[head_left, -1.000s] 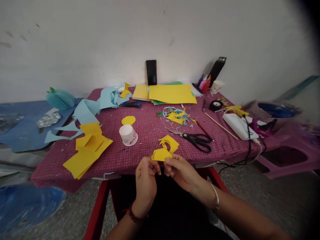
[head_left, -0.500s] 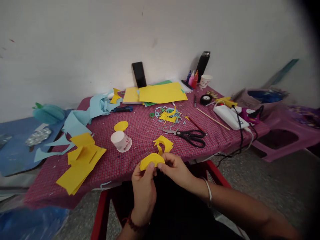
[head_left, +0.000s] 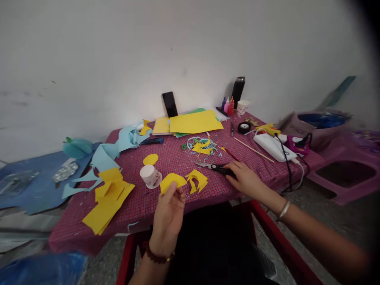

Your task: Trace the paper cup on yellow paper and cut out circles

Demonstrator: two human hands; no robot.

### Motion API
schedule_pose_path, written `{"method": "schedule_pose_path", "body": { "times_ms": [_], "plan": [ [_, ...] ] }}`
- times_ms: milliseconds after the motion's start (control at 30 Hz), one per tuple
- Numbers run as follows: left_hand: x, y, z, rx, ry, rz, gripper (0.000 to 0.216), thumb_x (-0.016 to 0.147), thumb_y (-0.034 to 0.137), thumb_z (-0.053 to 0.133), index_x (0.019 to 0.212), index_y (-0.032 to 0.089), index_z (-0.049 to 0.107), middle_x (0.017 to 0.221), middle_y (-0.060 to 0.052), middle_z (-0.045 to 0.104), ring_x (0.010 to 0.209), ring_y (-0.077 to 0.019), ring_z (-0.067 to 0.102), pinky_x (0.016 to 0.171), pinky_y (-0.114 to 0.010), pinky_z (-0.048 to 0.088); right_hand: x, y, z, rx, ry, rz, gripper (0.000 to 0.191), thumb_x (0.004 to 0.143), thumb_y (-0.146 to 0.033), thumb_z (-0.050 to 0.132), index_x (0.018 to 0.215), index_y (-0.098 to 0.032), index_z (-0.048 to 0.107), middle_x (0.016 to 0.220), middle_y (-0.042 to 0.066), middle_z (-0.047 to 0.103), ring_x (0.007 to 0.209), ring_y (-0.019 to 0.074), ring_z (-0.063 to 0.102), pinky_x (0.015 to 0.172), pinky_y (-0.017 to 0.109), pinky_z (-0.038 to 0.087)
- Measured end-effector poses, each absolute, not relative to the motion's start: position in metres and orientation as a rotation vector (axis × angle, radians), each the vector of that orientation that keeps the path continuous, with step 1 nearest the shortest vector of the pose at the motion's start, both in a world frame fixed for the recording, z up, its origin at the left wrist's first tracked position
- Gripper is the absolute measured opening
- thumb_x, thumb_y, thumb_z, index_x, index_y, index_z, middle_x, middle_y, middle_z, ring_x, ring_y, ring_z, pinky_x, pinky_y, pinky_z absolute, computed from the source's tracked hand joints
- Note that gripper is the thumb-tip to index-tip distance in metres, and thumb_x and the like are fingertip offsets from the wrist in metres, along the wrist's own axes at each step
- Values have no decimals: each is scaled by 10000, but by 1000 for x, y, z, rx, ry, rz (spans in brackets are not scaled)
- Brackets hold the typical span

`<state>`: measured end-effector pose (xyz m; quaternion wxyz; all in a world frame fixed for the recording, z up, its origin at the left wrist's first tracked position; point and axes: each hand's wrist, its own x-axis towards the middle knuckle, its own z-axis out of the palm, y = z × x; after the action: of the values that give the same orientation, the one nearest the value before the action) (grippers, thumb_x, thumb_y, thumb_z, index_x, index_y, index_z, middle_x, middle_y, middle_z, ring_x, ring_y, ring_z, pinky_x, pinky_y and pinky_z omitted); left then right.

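Observation:
My left hand (head_left: 169,209) is closed, pinching a folded yellow paper piece (head_left: 172,180) above the near edge of the table. Over to the right, my right hand (head_left: 244,179) lies on the handles of the black scissors (head_left: 214,167) on the red checked tablecloth (head_left: 175,154), its fingers curled over them. A yellow cut-out scrap (head_left: 197,179) lies between my two hands. A small white paper cup (head_left: 150,176) lies on its side just left of the held piece.
Yellow sheets (head_left: 108,198) and light-blue offcuts (head_left: 103,152) cover the table's left. A yellow sheet stack (head_left: 192,121), a phone (head_left: 170,104), glue bottles (head_left: 228,105) and a black bottle (head_left: 238,89) stand at the back. A white power strip (head_left: 271,146) and a wooden stick (head_left: 252,149) lie right.
My right hand let go of the yellow piece and moved right onto the scissors. My left hand now holds the piece alone, a little further left.

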<state>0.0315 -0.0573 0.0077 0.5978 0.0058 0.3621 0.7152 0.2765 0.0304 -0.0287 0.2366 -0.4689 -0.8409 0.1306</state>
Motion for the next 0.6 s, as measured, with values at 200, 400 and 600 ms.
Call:
{"method": "schedule_pose_path", "body": {
  "times_ms": [200, 400, 600],
  "plan": [
    [32, -57, 26, -16, 866, 1717, 149, 852, 27, 547, 850, 164, 605, 755, 6, 655, 655, -99, 625, 577, -215, 509, 300, 45, -38, -1270, -2448, 344, 328, 852, -154, 505, 1166, -139, 601, 1124, 133, 652, 1047, 260, 600, 946, 408, 455],
    [32, -65, 28, 47, 788, 1801, 132, 797, 56, 632, 825, 184, 614, 845, 5, 677, 752, -110, 640, 722, -269, 533, 297, 55, -17, -1401, -2499, 395, 378, 729, -104, 594, 1101, -153, 638, 1010, 133, 685, 948, 275, 639, 836, 356, 460],
    [31, -72, 27, 54, 816, 1862, 163, 724, 97, 710, 814, 213, 640, 908, 19, 689, 818, -108, 631, 832, -285, 506, 291, 47, -11, -1466, -2320, 573, 361, 847, -254, 555, 1191, -146, 551, 886, 107, 701, 772, 226, 660, 669, 323, 462]
  ]
}}
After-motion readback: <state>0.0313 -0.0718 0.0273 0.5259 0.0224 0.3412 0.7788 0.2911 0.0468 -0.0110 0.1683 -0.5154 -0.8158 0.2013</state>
